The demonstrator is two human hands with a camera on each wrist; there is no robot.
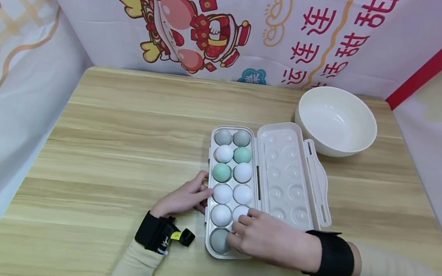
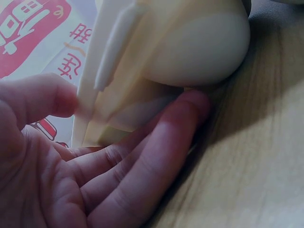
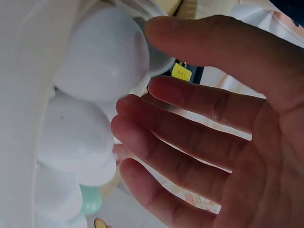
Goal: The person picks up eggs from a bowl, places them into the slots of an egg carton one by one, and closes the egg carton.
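A pale plastic egg box (image 1: 205, 229) lies with its lid (image 1: 283, 174) folded back to the right. White, green and grey eggs sit in its two rows, among them a white egg (image 1: 223, 194) and a green egg (image 1: 222, 172). My left hand (image 1: 186, 195) grips the box's left side; in the left wrist view the thumb touches the rim and the fingers curl below it. Over the near right end of the box is my right hand (image 1: 264, 237). Seen from the right wrist, its loosely bent fingers hold nothing, close to a white egg (image 3: 107, 54).
A white bowl (image 1: 336, 120) stands at the table's back right, just behind the lid. The wooden table (image 1: 133, 136) meets printed cloth (image 1: 260, 31) at its back and sides. A lid flap (image 1: 320, 183) sticks out to the right.
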